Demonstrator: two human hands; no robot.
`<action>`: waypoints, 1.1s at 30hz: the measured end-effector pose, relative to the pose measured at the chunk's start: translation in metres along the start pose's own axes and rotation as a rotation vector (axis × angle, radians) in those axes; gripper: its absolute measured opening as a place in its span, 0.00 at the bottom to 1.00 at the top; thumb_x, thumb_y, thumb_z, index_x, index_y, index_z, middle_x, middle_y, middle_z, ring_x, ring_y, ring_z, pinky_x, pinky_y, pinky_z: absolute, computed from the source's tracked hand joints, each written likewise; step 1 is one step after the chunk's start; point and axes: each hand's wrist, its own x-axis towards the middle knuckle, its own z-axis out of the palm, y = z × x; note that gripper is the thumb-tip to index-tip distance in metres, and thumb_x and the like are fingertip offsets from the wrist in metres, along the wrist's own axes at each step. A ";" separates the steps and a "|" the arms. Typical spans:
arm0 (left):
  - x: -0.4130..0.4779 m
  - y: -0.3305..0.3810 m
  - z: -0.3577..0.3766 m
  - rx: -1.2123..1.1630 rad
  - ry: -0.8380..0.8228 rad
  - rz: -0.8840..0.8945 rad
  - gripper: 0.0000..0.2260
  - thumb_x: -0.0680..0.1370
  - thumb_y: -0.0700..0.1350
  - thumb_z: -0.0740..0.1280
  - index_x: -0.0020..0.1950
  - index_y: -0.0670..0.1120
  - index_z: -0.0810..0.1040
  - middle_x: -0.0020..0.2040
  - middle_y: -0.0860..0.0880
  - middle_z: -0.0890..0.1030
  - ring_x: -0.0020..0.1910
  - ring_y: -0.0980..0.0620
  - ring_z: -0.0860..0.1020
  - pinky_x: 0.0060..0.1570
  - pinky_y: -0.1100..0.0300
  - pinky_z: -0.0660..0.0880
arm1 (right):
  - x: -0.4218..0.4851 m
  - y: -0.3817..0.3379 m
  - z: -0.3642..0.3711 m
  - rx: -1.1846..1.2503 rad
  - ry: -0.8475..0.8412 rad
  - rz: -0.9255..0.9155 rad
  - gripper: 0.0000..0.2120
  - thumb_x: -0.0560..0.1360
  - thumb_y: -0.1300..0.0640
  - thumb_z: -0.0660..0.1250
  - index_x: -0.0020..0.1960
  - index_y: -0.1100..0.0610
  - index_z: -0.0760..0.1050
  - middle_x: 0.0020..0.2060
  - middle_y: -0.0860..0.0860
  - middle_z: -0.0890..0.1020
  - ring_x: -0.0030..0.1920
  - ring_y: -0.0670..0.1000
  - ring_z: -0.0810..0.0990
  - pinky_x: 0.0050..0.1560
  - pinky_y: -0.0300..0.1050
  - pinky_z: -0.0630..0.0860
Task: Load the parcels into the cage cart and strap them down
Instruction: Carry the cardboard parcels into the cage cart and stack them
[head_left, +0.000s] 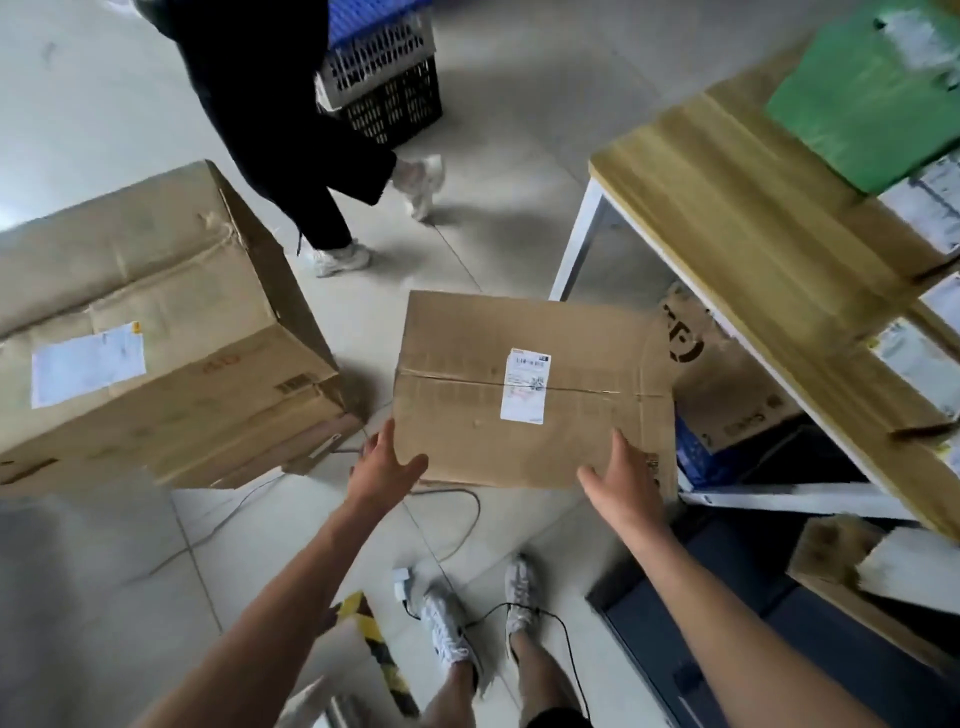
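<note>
A flat cardboard parcel (530, 384) with a white label and a taped seam sits on the tiled floor in front of me. My left hand (387, 462) reaches to its near left corner, thumb over the top face and fingers spread. My right hand (621, 480) is at its near right edge, thumb and fingers spread over the top. Neither hand has closed round the box. A much larger taped parcel (156, 322) with a white label stands to the left. No cage cart is in view.
A wooden shelf rack (753, 223) with white legs stands at right, with boxes (727, 395) under it and a green bag (872, 88) on top. Another person (291, 130) walks at the back beside stacked crates (384, 73). Cables (462, 525) trail across the floor by my feet.
</note>
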 end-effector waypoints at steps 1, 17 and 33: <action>0.017 -0.005 0.011 -0.015 -0.008 -0.020 0.39 0.77 0.55 0.70 0.81 0.48 0.52 0.77 0.40 0.64 0.75 0.38 0.63 0.72 0.44 0.63 | 0.017 0.006 0.006 0.020 -0.002 0.022 0.38 0.76 0.47 0.67 0.80 0.53 0.53 0.74 0.56 0.67 0.73 0.59 0.67 0.67 0.58 0.72; 0.192 -0.019 0.039 -0.346 0.008 -0.072 0.29 0.61 0.55 0.83 0.58 0.48 0.79 0.50 0.51 0.85 0.53 0.44 0.82 0.56 0.46 0.78 | 0.191 0.091 0.000 0.430 0.006 0.221 0.48 0.69 0.35 0.74 0.79 0.50 0.54 0.73 0.53 0.70 0.70 0.59 0.71 0.68 0.59 0.70; -0.035 -0.059 0.025 -0.724 0.082 -0.290 0.28 0.68 0.50 0.81 0.63 0.45 0.74 0.54 0.45 0.83 0.51 0.48 0.83 0.44 0.56 0.82 | 0.075 0.070 -0.072 0.339 -0.121 0.132 0.57 0.58 0.27 0.74 0.79 0.47 0.54 0.76 0.52 0.67 0.74 0.57 0.67 0.71 0.63 0.66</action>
